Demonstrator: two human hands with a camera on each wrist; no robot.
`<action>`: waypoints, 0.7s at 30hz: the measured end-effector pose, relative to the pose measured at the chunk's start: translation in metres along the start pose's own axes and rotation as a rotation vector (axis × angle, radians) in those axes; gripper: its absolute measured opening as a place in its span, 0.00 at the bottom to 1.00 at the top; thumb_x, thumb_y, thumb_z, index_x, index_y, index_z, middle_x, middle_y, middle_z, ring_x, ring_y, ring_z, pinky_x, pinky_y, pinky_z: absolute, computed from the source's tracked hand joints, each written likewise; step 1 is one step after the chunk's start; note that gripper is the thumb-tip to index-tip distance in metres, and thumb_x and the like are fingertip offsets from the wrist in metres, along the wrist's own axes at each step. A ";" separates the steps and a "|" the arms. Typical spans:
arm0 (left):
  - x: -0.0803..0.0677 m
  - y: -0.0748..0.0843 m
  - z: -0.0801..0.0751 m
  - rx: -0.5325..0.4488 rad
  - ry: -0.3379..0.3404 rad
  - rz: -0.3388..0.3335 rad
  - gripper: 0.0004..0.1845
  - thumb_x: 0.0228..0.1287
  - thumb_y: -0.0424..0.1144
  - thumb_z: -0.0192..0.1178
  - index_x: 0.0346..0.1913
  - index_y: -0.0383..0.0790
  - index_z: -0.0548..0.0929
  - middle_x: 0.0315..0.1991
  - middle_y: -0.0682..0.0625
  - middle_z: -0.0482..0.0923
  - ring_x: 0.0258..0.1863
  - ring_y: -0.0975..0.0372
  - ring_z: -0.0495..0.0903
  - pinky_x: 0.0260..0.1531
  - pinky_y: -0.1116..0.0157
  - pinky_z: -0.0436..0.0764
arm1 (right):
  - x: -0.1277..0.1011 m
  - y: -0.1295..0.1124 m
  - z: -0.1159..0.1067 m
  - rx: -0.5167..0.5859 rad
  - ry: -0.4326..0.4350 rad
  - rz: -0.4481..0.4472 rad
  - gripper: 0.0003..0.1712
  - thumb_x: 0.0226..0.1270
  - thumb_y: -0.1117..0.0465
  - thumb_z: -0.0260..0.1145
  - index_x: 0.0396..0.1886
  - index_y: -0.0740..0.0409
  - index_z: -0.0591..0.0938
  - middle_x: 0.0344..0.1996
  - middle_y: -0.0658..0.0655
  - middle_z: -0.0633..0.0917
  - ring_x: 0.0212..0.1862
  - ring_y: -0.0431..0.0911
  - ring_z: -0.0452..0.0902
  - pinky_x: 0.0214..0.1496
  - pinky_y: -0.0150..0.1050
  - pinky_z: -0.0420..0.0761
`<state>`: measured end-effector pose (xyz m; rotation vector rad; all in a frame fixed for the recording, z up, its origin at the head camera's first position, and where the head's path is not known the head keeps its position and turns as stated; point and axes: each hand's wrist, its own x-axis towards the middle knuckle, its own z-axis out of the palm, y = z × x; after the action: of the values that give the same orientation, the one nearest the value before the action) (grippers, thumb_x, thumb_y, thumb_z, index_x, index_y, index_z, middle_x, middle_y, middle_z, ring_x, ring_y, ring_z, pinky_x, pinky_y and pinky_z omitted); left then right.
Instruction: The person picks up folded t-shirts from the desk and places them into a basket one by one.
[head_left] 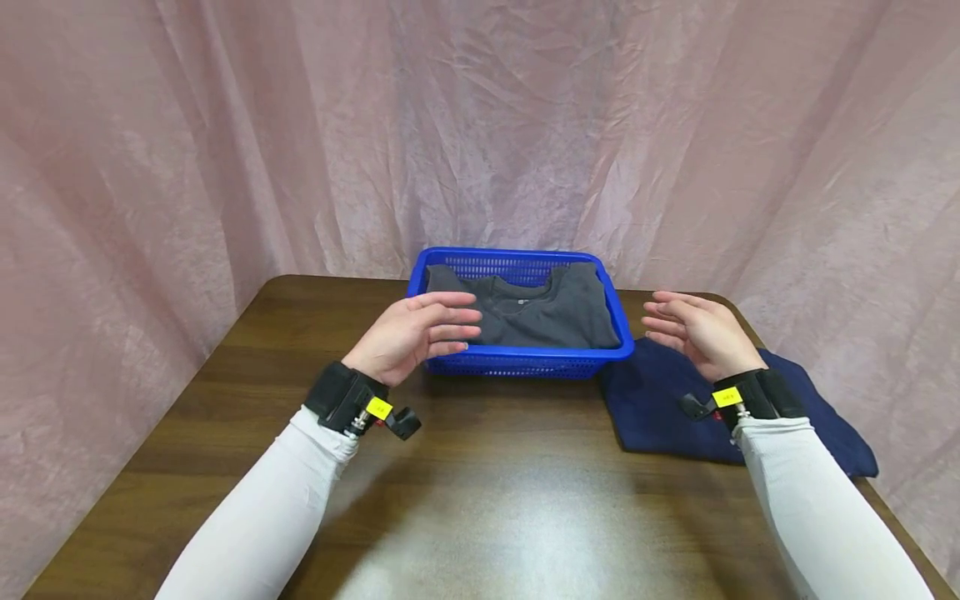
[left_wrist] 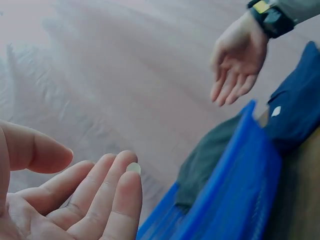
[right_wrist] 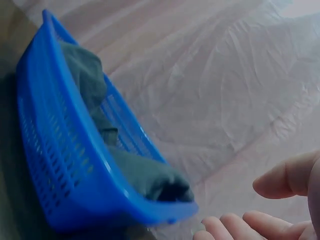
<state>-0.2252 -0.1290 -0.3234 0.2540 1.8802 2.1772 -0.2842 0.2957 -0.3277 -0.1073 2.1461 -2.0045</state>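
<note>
We find the blue basket [head_left: 520, 360] at 12 o'clock from the person, near the far edge of the wooden table [head_left: 480, 500]. A folded grey shirt [head_left: 536, 312] lies inside it, flat, collar toward the far wall — that part we judge done. Just beside the basket, at about 2 o'clock, a folded navy garment [head_left: 660, 408] lies on the table top, outside the basket; we judge this as what is left.

Left hand [head_left: 412, 335]: fingers straight and relaxed, palm turned inward, holding nothing; it hovers at the basket's near-left corner at 11 o'clock. Whether it touches the rim we cannot tell. Right hand [head_left: 697, 332]: likewise spread and empty, palm inward, hovering above the navy garment's far end, to the right of the basket and apart from it.

Edges and room — the table's right edge runs close past the navy garment at 3 o'clock, and the garment's near-right corner sits almost on that edge. A pink curtain [head_left: 480, 125] hangs close behind the basket and round both sides, so there is little room beyond 12 o'clock. Toward 6 o'clock the table top lies bare between the two white sleeves [head_left: 262, 517]; the left side, 9 o'clock, is bare wood as well.
</note>
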 end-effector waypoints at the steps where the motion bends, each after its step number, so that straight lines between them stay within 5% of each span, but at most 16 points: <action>1: -0.001 -0.002 0.006 0.007 -0.016 -0.002 0.22 0.87 0.35 0.52 0.76 0.33 0.76 0.63 0.41 0.88 0.56 0.58 0.92 0.58 0.62 0.90 | -0.002 0.002 -0.004 0.005 -0.007 -0.007 0.36 0.91 0.55 0.53 0.87 0.68 0.56 0.54 0.42 0.85 0.50 0.33 0.90 0.56 0.31 0.90; 9: -0.004 -0.023 0.048 0.028 -0.127 -0.027 0.21 0.86 0.35 0.53 0.73 0.32 0.79 0.67 0.30 0.83 0.53 0.58 0.93 0.56 0.60 0.91 | -0.016 0.017 -0.032 0.045 -0.001 -0.002 0.20 0.90 0.56 0.57 0.73 0.56 0.69 0.46 0.36 0.89 0.49 0.33 0.91 0.53 0.31 0.90; 15: 0.000 -0.040 0.072 0.048 -0.189 -0.041 0.22 0.86 0.35 0.50 0.75 0.28 0.77 0.63 0.34 0.88 0.53 0.55 0.93 0.53 0.61 0.91 | -0.023 0.031 -0.054 0.076 0.042 0.039 0.26 0.88 0.57 0.61 0.76 0.58 0.66 0.43 0.35 0.90 0.46 0.32 0.91 0.51 0.30 0.91; 21: 0.007 -0.058 0.092 0.068 -0.207 -0.090 0.19 0.84 0.34 0.55 0.70 0.31 0.82 0.61 0.36 0.89 0.53 0.53 0.94 0.51 0.61 0.92 | -0.029 0.047 -0.080 0.151 0.082 0.046 0.12 0.87 0.61 0.61 0.62 0.52 0.73 0.39 0.37 0.91 0.43 0.34 0.91 0.47 0.32 0.92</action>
<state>-0.2008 -0.0324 -0.3669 0.3836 1.8158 1.9501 -0.2671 0.3835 -0.3673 0.0476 2.0150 -2.1707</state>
